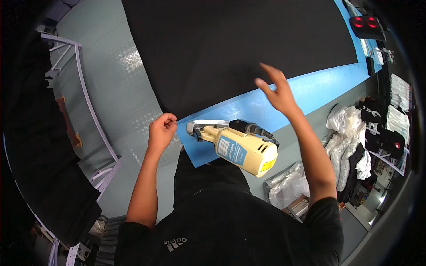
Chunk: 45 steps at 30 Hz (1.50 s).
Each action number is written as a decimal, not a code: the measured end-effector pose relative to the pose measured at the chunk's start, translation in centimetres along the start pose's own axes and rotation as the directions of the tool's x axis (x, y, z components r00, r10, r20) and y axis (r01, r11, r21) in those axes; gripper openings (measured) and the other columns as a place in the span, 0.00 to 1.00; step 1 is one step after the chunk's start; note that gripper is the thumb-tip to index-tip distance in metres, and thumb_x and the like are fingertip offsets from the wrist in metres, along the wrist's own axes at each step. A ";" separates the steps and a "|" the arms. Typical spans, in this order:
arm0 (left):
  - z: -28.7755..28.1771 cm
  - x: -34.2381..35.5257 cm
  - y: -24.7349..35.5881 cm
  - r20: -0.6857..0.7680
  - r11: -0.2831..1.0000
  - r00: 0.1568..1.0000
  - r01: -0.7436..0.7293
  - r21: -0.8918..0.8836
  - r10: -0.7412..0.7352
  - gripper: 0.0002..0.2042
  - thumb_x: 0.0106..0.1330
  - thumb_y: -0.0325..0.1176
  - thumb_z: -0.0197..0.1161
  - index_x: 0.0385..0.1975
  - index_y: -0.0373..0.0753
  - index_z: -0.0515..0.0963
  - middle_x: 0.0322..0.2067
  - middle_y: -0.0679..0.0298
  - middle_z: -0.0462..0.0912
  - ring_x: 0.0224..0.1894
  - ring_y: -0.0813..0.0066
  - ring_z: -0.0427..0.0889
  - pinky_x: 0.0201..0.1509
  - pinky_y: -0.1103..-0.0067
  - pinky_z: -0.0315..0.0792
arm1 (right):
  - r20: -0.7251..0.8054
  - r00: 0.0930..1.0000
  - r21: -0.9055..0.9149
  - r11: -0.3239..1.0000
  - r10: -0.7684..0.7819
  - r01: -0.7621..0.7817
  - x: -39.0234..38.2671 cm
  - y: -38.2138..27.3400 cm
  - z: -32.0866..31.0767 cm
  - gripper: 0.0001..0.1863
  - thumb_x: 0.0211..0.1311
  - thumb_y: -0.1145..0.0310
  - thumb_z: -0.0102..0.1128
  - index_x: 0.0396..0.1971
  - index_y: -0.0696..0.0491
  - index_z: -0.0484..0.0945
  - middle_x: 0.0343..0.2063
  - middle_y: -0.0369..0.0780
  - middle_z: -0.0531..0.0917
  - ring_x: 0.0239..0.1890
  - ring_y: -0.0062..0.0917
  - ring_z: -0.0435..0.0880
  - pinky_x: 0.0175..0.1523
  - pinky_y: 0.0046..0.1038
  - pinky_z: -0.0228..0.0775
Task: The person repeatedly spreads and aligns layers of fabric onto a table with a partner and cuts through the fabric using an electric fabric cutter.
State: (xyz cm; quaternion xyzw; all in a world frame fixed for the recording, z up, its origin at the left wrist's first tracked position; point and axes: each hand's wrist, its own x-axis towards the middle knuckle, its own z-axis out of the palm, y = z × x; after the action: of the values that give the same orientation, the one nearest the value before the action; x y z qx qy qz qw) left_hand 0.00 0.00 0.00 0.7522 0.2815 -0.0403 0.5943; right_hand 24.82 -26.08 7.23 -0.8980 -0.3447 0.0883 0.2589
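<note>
Black fabric [239, 48] lies spread over a blue tabletop [319, 91]. At the fabric's near left corner, my left hand [162, 130] is closed with the fingertips pinched on its edge. My right hand [280, 94] is raised near the fabric's front edge, fingers apart and holding nothing; it is slightly blurred. Between my hands, a cream-coloured electric cloth cutter [248, 153] rests on the table's near strip, its metal base toward the left and its rounded motor end toward the right. Neither hand touches the cutter.
On the left stands a pale metal rack frame [84, 88] beside dark hanging cloth [40, 155]. Plastic-wrapped bundles [344, 133] and a clear bag [290, 186] sit at the right. A black device with two red lights [367, 27] is at the far right.
</note>
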 end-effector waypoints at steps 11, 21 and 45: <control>4.4 5.7 5.0 0.077 0.367 0.881 -0.273 0.890 0.468 0.31 0.58 0.58 0.52 0.61 0.52 0.62 0.63 0.59 0.56 0.67 0.53 0.47 0.62 0.42 0.37 | 0.090 0.995 -0.439 0.896 -0.034 0.070 1.2 3.8 6.7 0.40 0.55 0.32 0.38 0.65 0.37 0.53 0.67 0.40 0.47 0.70 0.41 0.36 0.63 0.63 0.24; -3.1 9.8 10.2 -0.002 0.769 0.958 -0.229 0.597 0.287 0.32 0.59 0.51 0.60 0.56 0.33 0.65 0.51 0.50 0.72 0.53 0.64 0.71 0.56 0.73 0.65 | -0.146 0.989 0.169 0.985 -0.002 0.027 -10.7 11.4 -6.2 0.34 0.55 0.51 0.58 0.59 0.50 0.63 0.61 0.51 0.59 0.64 0.45 0.54 0.63 0.51 0.45; 32.0 39.6 28.6 -0.163 0.337 0.978 -0.112 -0.935 -0.126 0.54 0.52 0.57 0.64 0.64 0.31 0.35 0.63 0.41 0.47 0.60 0.45 0.61 0.61 0.57 0.61 | -0.354 0.512 0.567 0.615 0.783 -0.549 -22.8 46.3 -24.4 0.19 0.59 0.61 0.58 0.46 0.58 0.72 0.43 0.42 0.76 0.44 0.27 0.74 0.44 0.27 0.69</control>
State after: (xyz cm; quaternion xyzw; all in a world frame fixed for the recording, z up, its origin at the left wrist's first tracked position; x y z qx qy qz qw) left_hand 55.43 -18.35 0.02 0.2707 0.3164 0.2049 0.8858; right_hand 42.59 -80.19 3.12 -0.8720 0.1557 -0.0250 0.4635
